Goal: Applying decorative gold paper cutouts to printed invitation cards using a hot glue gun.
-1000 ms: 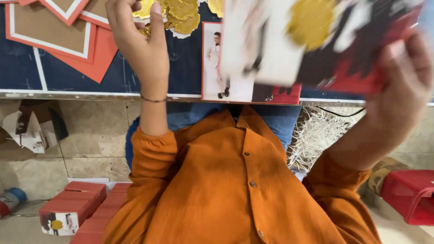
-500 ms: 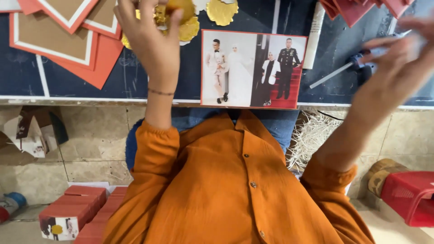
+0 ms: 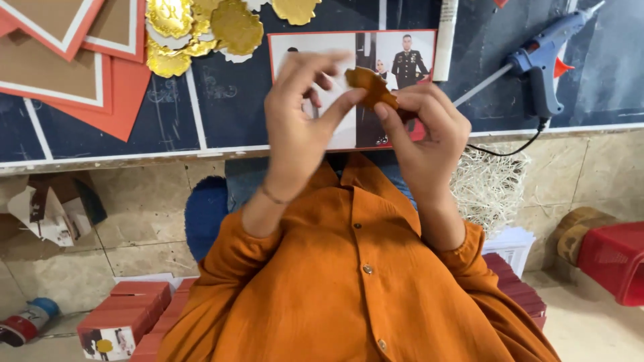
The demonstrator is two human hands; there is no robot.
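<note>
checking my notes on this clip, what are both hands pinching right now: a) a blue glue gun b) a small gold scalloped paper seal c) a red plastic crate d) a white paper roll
b: the left hand and right hand pinch a small gold scalloped paper seal between their fingertips, above the red-bordered photo card; the blue glue gun lies untouched on the dark table.

A dark blue table top (image 3: 221, 114) with white lines fills the upper frame. Below it, beige tiled floor (image 3: 134, 208) spreads across the middle, evenly lit. A red plastic crate (image 3: 614, 258) sits at right, and stacked red boxes (image 3: 127, 322) sit lower left
</note>
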